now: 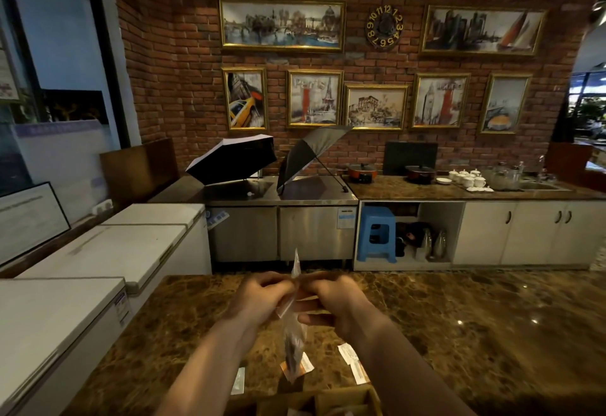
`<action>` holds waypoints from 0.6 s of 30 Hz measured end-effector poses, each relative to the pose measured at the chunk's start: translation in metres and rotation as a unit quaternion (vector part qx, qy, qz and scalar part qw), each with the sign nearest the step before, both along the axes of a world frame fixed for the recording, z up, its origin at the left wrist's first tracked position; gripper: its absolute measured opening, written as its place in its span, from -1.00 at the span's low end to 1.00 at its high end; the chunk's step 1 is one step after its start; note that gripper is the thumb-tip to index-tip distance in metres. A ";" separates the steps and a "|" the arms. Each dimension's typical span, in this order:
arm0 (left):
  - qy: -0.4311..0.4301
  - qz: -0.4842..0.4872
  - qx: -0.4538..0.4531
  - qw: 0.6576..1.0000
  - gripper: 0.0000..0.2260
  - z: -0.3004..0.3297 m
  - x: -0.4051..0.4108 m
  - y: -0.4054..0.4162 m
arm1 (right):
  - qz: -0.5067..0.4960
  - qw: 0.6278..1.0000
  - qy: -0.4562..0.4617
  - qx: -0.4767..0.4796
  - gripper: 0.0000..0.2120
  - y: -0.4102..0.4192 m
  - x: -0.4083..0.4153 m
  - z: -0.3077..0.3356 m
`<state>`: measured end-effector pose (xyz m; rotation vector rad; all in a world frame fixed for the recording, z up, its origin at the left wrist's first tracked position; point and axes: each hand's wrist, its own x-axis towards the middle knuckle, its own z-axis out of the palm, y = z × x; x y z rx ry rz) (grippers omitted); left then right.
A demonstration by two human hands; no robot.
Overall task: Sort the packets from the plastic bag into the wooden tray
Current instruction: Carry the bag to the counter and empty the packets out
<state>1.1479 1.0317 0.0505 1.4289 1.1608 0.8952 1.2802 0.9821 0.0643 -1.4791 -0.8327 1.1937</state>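
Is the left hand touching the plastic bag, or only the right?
Touching. The head view shows the left hand and the right hand both pinching the top of the plastic bag.
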 end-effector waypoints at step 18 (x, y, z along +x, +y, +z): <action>0.134 0.132 0.031 0.982 -0.86 -0.008 -0.042 0.024 | -0.036 0.976 -0.213 -0.021 -0.87 -0.009 0.026 -0.009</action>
